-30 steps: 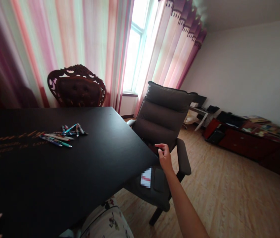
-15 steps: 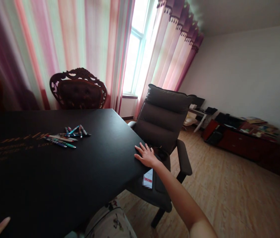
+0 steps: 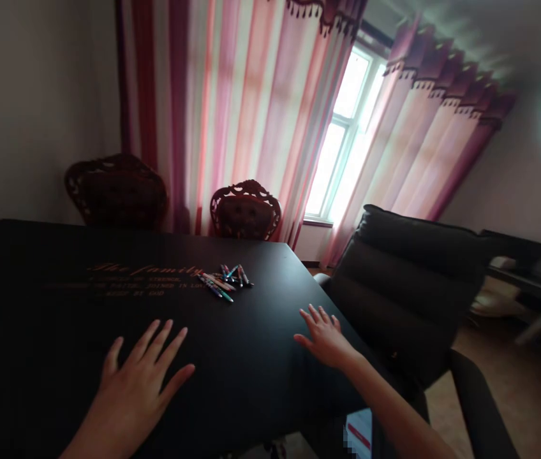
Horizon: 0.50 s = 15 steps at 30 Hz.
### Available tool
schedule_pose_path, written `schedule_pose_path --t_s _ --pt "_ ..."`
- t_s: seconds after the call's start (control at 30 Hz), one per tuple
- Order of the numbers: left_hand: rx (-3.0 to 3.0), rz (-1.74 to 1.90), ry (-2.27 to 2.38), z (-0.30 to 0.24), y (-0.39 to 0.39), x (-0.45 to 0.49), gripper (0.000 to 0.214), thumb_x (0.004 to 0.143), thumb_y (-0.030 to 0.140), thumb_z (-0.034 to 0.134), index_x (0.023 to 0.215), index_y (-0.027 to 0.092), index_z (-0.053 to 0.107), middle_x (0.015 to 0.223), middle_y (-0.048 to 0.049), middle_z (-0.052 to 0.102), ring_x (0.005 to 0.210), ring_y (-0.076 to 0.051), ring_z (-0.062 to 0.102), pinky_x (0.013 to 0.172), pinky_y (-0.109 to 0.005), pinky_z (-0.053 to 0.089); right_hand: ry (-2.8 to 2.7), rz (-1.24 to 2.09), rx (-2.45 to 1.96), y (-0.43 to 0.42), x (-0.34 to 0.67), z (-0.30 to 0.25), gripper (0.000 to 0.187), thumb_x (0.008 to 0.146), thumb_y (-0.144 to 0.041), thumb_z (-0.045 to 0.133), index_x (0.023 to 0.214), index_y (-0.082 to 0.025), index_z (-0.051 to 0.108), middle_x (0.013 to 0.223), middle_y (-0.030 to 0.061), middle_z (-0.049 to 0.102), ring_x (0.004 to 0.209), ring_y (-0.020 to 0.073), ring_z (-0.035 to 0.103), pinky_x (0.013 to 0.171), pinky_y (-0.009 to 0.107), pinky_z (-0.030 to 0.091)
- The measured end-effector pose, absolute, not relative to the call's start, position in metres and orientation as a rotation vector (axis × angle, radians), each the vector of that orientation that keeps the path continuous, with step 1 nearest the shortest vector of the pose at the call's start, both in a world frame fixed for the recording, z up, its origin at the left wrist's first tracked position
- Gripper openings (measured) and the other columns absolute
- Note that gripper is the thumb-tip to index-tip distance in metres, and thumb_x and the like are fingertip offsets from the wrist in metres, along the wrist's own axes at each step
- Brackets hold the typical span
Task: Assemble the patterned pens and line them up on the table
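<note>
My left hand (image 3: 142,370) is over the near side of the black table (image 3: 246,389), its fingers spread and nothing in it. My right hand (image 3: 323,335) is at the table's right part, palm down with fingers apart, also holding nothing. Whether either palm presses on the tabletop I cannot tell. Beyond and between the hands lies a loose heap of several pens (image 3: 222,284), some crossing each other, beside gold lettering printed on the table. Neither hand touches the pens.
A dark padded armchair (image 3: 409,287) stands against the table's right side. On its seat, below my right forearm, lies a phone with a lit screen (image 3: 360,430). Two carved chairs (image 3: 245,213) stand behind the table, before striped curtains (image 3: 232,115) and a window.
My view has swung left. My left hand has come fully into sight over the table. My right hand has shifted from the table's right edge onto the top. The pens lie as before.
</note>
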<state>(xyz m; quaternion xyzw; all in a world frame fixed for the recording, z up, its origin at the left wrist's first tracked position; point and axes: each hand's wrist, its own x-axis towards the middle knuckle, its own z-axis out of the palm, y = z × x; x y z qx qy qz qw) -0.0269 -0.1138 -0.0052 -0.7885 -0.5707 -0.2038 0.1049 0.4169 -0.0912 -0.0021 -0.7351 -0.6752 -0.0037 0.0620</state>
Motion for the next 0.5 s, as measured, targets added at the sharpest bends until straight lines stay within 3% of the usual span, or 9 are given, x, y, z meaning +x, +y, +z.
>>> schedule_pose_path --t_s 0.1,0.23,0.37,0.5 --pt "-2.337 -0.475 -1.716 0.015 -0.083 -0.007 0.064 0.087 0.061 0.043 0.144 0.03 0.041 0.153 -0.0086 0.039 0.143 -0.034 0.029 0.112 -0.065 0.006 -2.219 0.027 -2.011 -0.066 0.36 0.001 0.072 0.088 -0.06 0.05 0.149 -0.027 0.032 0.157 0.0118 0.027 0.145 0.0377 0.016 0.111 0.059 0.012" --pt "-2.408 -0.337 -1.767 0.022 -0.025 0.011 0.071 0.087 0.054 0.051 0.147 0.021 0.036 0.153 -0.0172 0.036 0.144 -0.038 0.023 0.11 -0.069 0.005 -2.269 0.085 -1.815 -0.029 0.287 0.001 0.067 0.085 -0.048 0.058 0.144 -0.021 0.041 0.148 0.0136 0.043 0.134 0.0345 0.037 0.108 0.049 0.029" --pt "-2.418 -0.351 -1.721 0.015 0.019 0.018 0.054 0.089 0.038 0.053 0.14 0.02 0.05 0.147 -0.0156 0.047 0.142 -0.037 0.03 0.113 -0.065 0.008 -2.167 0.031 -1.778 0.008 0.236 0.0 0.047 0.086 -0.034 0.057 0.131 -0.017 0.054 0.127 0.0131 0.059 0.118 0.0299 0.053 0.099 0.04 0.041" --pt "-2.415 -0.428 -1.642 -0.001 0.034 0.015 0.047 0.092 0.028 0.044 0.137 0.021 0.052 0.147 -0.0108 0.048 0.14 -0.031 0.036 0.116 -0.059 0.014 -2.071 -0.051 -1.774 0.035 0.209 -0.006 0.029 0.085 -0.026 0.057 0.112 -0.017 0.063 0.118 0.0131 0.062 0.11 0.0301 0.056 0.093 0.039 0.044"
